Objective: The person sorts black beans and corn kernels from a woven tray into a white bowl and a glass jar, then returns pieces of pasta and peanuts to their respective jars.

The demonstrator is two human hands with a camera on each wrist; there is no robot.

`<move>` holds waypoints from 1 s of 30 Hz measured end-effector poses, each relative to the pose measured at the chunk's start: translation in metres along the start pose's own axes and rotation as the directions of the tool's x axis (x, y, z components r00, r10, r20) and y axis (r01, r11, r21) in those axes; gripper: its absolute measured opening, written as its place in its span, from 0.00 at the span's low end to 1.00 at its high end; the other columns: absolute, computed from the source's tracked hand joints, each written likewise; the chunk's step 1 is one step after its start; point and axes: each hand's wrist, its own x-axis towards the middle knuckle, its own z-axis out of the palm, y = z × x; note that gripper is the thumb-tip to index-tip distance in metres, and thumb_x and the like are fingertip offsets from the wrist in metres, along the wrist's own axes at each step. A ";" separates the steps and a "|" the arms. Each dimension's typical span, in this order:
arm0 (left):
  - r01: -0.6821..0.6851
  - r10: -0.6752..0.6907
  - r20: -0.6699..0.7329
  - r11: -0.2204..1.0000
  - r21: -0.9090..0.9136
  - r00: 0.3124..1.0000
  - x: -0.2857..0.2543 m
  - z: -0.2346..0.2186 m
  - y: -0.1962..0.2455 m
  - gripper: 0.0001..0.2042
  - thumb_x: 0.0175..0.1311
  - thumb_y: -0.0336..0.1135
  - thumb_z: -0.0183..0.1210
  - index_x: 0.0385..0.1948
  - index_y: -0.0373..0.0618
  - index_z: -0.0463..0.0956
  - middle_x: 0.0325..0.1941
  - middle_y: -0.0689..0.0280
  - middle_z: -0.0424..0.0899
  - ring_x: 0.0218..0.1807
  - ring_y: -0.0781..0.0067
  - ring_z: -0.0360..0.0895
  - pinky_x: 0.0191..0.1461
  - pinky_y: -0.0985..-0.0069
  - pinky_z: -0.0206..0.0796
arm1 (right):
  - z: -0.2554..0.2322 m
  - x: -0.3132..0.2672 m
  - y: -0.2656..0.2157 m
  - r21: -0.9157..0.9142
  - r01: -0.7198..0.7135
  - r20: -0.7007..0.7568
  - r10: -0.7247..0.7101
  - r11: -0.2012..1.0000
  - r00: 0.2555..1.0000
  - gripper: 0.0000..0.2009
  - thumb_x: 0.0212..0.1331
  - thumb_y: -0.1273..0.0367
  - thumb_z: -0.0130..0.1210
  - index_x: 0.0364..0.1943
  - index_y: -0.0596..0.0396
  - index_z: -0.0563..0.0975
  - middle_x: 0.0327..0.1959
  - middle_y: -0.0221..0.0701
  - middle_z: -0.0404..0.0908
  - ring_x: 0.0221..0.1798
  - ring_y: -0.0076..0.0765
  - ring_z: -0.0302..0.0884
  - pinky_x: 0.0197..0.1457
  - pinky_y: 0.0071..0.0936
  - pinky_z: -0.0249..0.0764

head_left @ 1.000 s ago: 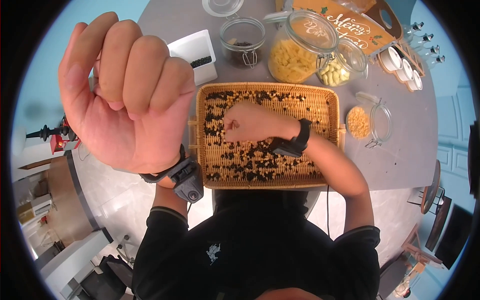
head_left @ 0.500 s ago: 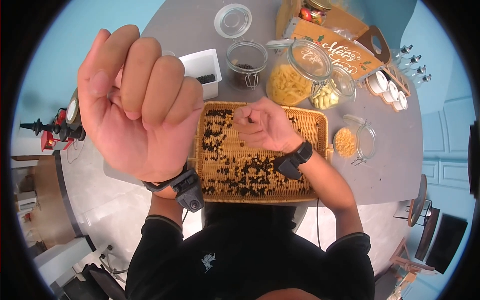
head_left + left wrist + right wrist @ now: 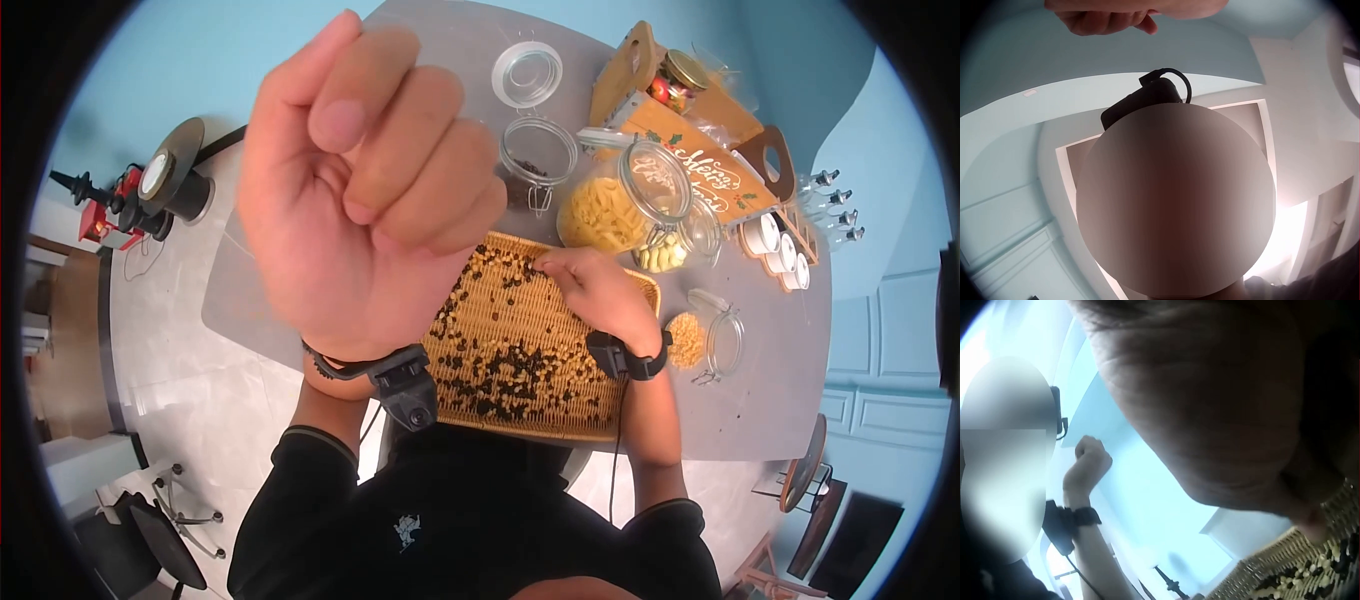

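The right hand (image 3: 608, 297) has turned palm-down towards one o'clock over the tan rectangular wicker basket (image 3: 515, 322), grip unclear; the left hand (image 3: 375, 205), at ten o'clock, is fisted.

Right hand (image 3: 1210, 412) looms by the tan wicker basket (image 3: 1250, 570), black and pale beans (image 3: 1329, 565) inside. Left hand (image 3: 1093, 465) is up, curled!

one basket (image 3: 540, 310) lying near, four open jars (image 3: 603, 215) standing by it, three white cups (image 3: 762, 233) sitting right, four bottle tops (image 3: 840, 197) showing far right
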 end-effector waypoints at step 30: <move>0.037 -0.038 0.018 0.996 0.077 0.999 0.002 0.003 -0.004 0.20 0.89 0.42 0.35 0.30 0.53 0.68 0.16 0.75 0.57 0.16 0.79 0.51 0.22 0.75 0.44 | 0.032 0.008 0.008 -0.368 0.171 0.105 -0.142 0.914 0.984 0.04 0.59 0.71 0.64 0.33 0.56 0.86 0.32 0.41 0.86 0.40 0.57 0.84 0.43 0.51 0.78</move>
